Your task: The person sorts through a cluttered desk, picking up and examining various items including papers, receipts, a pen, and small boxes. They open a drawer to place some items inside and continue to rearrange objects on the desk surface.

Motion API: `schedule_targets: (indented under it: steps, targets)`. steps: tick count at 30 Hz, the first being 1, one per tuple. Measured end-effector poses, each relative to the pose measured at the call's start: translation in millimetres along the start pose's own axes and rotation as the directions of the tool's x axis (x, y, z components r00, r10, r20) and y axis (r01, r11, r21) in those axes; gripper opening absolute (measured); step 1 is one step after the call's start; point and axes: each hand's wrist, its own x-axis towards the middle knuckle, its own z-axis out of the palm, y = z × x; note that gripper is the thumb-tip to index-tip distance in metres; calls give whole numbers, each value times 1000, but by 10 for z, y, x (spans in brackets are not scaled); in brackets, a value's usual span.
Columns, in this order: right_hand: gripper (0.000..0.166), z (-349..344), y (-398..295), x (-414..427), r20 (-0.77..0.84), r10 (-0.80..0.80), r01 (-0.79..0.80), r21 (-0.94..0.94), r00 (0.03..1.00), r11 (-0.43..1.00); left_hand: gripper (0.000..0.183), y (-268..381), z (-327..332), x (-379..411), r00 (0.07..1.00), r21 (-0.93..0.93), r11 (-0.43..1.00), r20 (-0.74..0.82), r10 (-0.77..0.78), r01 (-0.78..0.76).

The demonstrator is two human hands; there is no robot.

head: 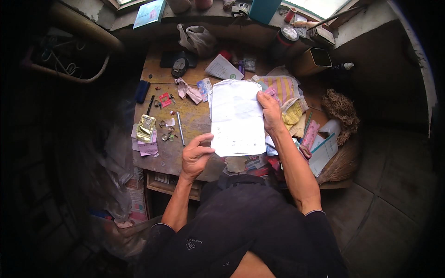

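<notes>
Both hands hold a creased white sheet of paper [237, 116] above a worn wooden desk [163, 153]. My right hand [272, 113] grips its right edge, thumb on top. At the lower left edge, my left hand [197, 156] pinches the paper between thumb and fingers. Faint writing shows on the lower half of the sheet; its upper half looks blank and overexposed. A silver pen [180, 128] lies left of the paper. Just beyond that are small metal rings and a red plastic piece [164, 99]. The paper hides part of the desk.
A gold foil packet [145, 128] lies on pink notes at the left. Striped cloth [283, 87], a pink pencil case [310, 133] and a fibre brush [340, 163] crowd the right side. Behind stand a plastic bag [197, 38] and a dark jar [283, 40]. An open drawer [172, 186] sits below the front edge.
</notes>
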Motion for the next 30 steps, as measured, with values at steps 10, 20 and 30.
schedule_targets:
  steps: [10, 20, 30]
  targets:
    - [21, -108, 111, -354, -13, 21, -21, 10, 1000, 1000, 21, -19, -289, 375, 928, 422, 900, -281, 244, -108]
    - [25, 2, 394, -894, 11, 122, -121, -54, 992, 991, 23, -279, -581, 645, 871, 409, 906, -397, 289, -114]
    - [24, 75, 437, -897, 22, 168, -167, -44, 986, 985, 18, -367, -625, 628, 872, 182, 981, -466, 152, -73]
